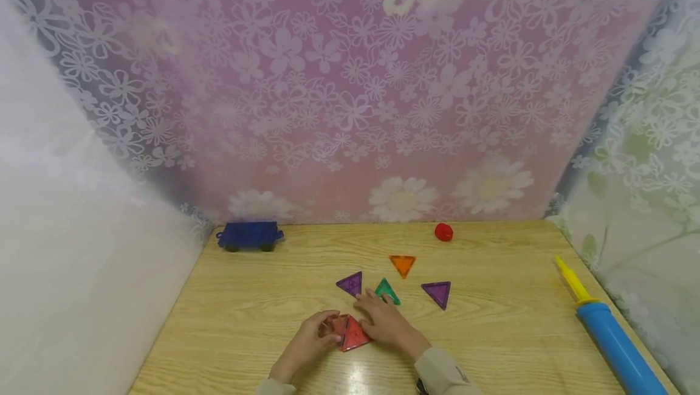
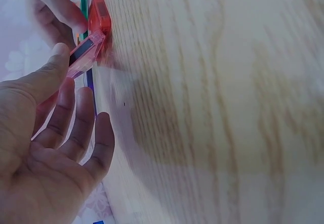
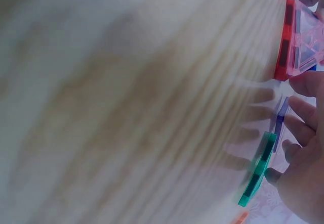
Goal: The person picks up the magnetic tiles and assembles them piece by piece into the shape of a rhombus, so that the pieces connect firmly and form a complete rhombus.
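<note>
My left hand [image 1: 306, 341] pinches a clear red triangular magnetic tile [image 2: 85, 61] between thumb and fingers. That tile is tilted up from the table, one edge meeting a second red triangular tile [image 1: 356, 335] that lies flat. My right hand [image 1: 387, 323] rests beside the flat tile, its thumb at that tile's edge and the other fingers spread. A green triangular tile [image 1: 386, 291] lies by the right fingertips, partly covered by them in the head view. A purple triangular tile [image 1: 350, 284] is just beyond those fingers.
Farther back lie an orange triangular tile [image 1: 403, 265] and another purple tile [image 1: 437, 293]. A blue wheeled toy cart [image 1: 251, 235] and a small red object [image 1: 443, 232] stand near the back edge. A blue-and-yellow hand pump [image 1: 617, 343] lies along the right edge.
</note>
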`<act>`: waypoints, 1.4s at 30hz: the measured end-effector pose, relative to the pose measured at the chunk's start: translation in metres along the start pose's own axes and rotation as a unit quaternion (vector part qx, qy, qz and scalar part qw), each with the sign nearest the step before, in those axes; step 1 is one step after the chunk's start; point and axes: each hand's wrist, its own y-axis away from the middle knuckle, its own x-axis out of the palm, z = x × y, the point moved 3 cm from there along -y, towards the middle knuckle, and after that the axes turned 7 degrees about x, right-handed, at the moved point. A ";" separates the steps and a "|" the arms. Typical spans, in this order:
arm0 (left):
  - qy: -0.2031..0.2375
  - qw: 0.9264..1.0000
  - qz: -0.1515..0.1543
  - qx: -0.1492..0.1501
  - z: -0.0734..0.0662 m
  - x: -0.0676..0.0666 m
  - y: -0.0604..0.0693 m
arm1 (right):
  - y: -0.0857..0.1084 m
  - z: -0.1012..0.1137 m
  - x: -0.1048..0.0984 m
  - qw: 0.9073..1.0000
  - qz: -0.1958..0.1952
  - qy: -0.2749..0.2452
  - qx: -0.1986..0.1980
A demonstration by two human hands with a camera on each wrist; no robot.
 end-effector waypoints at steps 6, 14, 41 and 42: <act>-0.006 1.000 0.002 -0.002 0.002 -0.003 0.001 | 0.007 0.003 -0.001 1.000 0.008 0.000 -0.006; 0.006 1.000 0.016 0.008 0.000 -0.013 0.006 | 0.019 0.008 0.002 1.000 0.006 -0.008 -0.019; 0.043 0.998 0.035 -0.015 0.004 -0.021 0.011 | 0.060 0.009 0.001 0.998 0.023 -0.052 -0.008; 0.045 0.998 0.034 -0.012 0.004 -0.021 0.012 | 0.058 0.008 0.001 0.998 0.019 -0.058 -0.007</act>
